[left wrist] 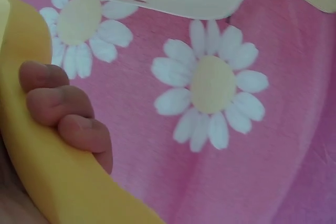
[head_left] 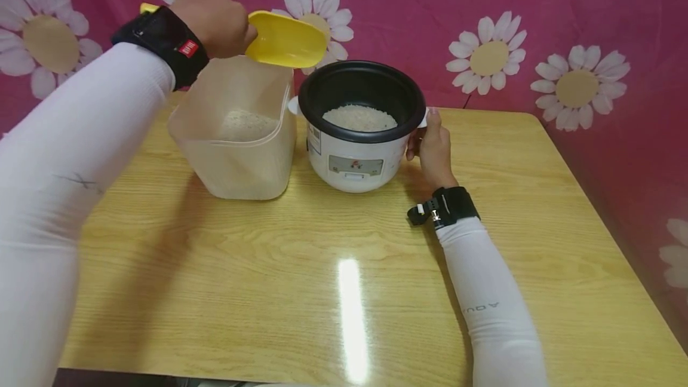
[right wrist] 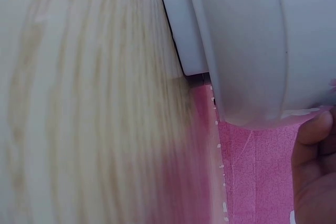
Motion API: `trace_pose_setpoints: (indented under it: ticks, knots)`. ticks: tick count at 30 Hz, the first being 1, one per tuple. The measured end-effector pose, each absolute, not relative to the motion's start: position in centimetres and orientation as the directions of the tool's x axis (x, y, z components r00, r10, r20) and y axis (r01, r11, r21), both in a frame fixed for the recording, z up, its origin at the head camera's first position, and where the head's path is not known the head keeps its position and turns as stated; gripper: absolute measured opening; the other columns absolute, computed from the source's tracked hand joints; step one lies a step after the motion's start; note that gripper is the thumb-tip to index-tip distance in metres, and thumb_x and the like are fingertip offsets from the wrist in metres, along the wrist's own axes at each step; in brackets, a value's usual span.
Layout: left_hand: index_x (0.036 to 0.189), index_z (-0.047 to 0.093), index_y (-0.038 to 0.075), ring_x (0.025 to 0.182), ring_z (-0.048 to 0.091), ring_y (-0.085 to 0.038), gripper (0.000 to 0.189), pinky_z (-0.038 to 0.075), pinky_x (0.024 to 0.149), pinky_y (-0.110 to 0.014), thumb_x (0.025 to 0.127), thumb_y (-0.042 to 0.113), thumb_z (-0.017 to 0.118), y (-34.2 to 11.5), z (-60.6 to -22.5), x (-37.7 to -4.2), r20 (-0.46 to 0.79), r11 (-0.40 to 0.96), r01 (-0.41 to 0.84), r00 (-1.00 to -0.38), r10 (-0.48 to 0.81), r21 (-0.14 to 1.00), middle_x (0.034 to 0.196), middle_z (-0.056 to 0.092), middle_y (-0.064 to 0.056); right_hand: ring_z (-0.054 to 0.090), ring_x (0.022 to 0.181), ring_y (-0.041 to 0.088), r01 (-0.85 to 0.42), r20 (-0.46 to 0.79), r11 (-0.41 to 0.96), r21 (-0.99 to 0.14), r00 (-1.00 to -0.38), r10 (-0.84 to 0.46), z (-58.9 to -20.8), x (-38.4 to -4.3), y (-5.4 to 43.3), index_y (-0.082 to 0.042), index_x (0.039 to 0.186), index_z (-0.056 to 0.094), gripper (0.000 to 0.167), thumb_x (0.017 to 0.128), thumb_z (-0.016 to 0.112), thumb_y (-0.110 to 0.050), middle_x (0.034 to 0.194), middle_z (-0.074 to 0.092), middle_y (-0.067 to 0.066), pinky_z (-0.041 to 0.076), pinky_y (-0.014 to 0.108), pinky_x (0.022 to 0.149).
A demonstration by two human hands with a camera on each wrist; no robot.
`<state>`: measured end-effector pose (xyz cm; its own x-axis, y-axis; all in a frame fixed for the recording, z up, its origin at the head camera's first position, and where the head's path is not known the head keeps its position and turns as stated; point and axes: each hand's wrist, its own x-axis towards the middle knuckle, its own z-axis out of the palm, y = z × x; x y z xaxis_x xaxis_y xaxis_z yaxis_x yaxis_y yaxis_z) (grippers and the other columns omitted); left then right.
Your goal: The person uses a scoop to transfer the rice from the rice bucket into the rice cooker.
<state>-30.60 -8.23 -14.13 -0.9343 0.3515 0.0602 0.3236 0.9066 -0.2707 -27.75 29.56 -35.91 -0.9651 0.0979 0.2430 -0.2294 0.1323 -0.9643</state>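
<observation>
My left hand (head_left: 215,24) grips the handle of a yellow scoop (head_left: 290,42), raised above the back of a translucent bin (head_left: 244,169). The scoop's inside shows plain yellow, with no rice visible in it. In the left wrist view, curled fingers (left wrist: 60,100) wrap the scoop's handle. Rice (head_left: 244,125) lies in the bin. Beside it stands a white rice cooker (head_left: 355,163), lidless, its black pot holding white rice (head_left: 360,118). My right hand (head_left: 436,151) holds the cooker's right side handle, thumb on top and fingers beneath. The right wrist view shows the cooker's white side (right wrist: 247,51) close up.
Bin and cooker stand side by side on a wood-grain table (head_left: 258,279). A pink cloth (head_left: 398,22) with daisies hangs behind the table and along its right side. A small white foot (right wrist: 186,30) of the cooker meets the tabletop.
</observation>
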Motion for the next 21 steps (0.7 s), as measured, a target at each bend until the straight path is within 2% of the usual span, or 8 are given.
trace_pose_setpoints:
  ticks: [2, 4, 7, 9, 11, 14, 16, 21]
  knots:
    - [0.091, 0.063, -0.008, 0.078, 0.049, -0.039, 0.05, 0.049, 0.071, -0.052, 0.106, 0.03, 0.034, -8.8, -14.1, -30.4, 0.057, 0.914, 0.291, -0.946, 0.319, -0.283, 0.073, 0.051, -0.018, 0.05, 0.051, 0.011, -0.234, 0.248, 0.129, -0.964, -0.964, 0.1, -35.9, -27.8, 29.6, -0.016, 0.072, 0.058, 0.063, 0.109, 0.024, -0.054, 0.064, 0.054, -0.004, 0.047, 0.022, 0.05]
    - [0.096, 0.061, -0.013, 0.08, 0.051, -0.043, 0.049, 0.056, 0.073, -0.058, 0.105, 0.029, 0.036, -9.3, -14.3, -30.3, 0.057, 0.924, 0.249, -0.959, 0.277, -0.29, 0.085, 0.051, -0.025, 0.05, 0.05, 0.011, -0.238, 0.252, 0.133, -0.962, -0.962, 0.106, -35.9, -27.8, 29.6, -0.016, 0.072, 0.058, 0.063, 0.109, 0.024, -0.054, 0.063, 0.054, -0.004, 0.047, 0.022, 0.05]
    - [0.124, 0.048, -0.022, 0.083, 0.058, -0.05, 0.056, 0.057, 0.086, -0.065, 0.104, 0.029, 0.038, -10.0, -14.8, -30.1, 0.062, 0.952, 0.184, -0.977, 0.204, -0.246, 0.102, 0.048, -0.034, 0.05, 0.051, 0.011, -0.239, 0.254, 0.137, -0.961, -0.961, 0.109, -36.0, -27.9, 29.7, -0.017, 0.073, 0.058, 0.063, 0.109, 0.024, -0.055, 0.064, 0.054, -0.004, 0.047, 0.022, 0.051]
    - [0.137, 0.033, -0.027, 0.078, 0.061, -0.049, 0.065, 0.057, 0.087, -0.066, 0.103, 0.028, 0.039, -10.5, -15.0, -30.1, 0.059, 0.96, 0.169, -0.981, 0.186, -0.222, 0.1, 0.05, -0.034, 0.051, 0.052, 0.011, -0.234, 0.249, 0.137, -0.963, -0.963, 0.106, -36.0, -28.0, 29.7, -0.017, 0.073, 0.058, 0.063, 0.109, 0.024, -0.057, 0.064, 0.054, -0.004, 0.047, 0.022, 0.051]
    - [0.135, 0.037, -0.025, 0.071, 0.061, -0.044, 0.061, 0.059, 0.079, -0.061, 0.103, 0.028, 0.041, -11.0, -15.1, -30.2, 0.05, 0.957, 0.187, -0.978, 0.203, -0.223, 0.087, 0.054, -0.028, 0.05, 0.052, 0.011, -0.227, 0.242, 0.135, -0.964, -0.964, 0.106, -36.0, -28.0, 29.8, -0.017, 0.074, 0.058, 0.064, 0.108, 0.024, -0.057, 0.064, 0.054, -0.004, 0.047, 0.022, 0.051]
    - [0.112, 0.055, -0.017, 0.063, 0.056, -0.036, 0.049, 0.056, 0.066, -0.053, 0.105, 0.029, 0.042, -11.4, -15.2, -30.3, 0.011, 0.935, 0.22, -0.973, 0.232, -0.277, 0.07, 0.052, -0.016, 0.05, 0.052, 0.011, -0.225, 0.24, 0.136, -0.965, -0.965, 0.109, -36.1, -27.9, 29.8, -0.016, 0.074, 0.057, 0.064, 0.108, 0.024, -0.059, 0.064, 0.054, -0.004, 0.046, 0.024, 0.05]
    - [0.096, 0.06, -0.009, 0.064, 0.055, -0.034, 0.044, 0.053, 0.063, -0.05, 0.105, 0.03, 0.042, -11.6, -15.3, -30.4, -0.01, 0.928, 0.228, -0.972, 0.236, -0.295, 0.066, 0.052, -0.013, 0.05, 0.052, 0.011, -0.229, 0.245, 0.139, -0.963, -0.963, 0.111, -36.1, -27.8, 29.9, -0.015, 0.074, 0.056, 0.064, 0.108, 0.024, -0.059, 0.064, 0.053, -0.004, 0.046, 0.024, 0.05]
    - [0.093, 0.064, -0.007, 0.068, 0.054, -0.034, 0.046, 0.05, 0.065, -0.049, 0.105, 0.029, 0.038, -11.8, -15.9, -30.3, -0.091, 0.925, 0.229, -0.973, 0.211, -0.304, 0.069, 0.054, -0.013, 0.05, 0.052, 0.011, -0.237, 0.252, 0.136, -0.962, -0.962, 0.107, -36.0, -27.7, 29.9, -0.014, 0.073, 0.055, 0.064, 0.108, 0.024, -0.058, 0.064, 0.053, -0.004, 0.045, 0.023, 0.05]
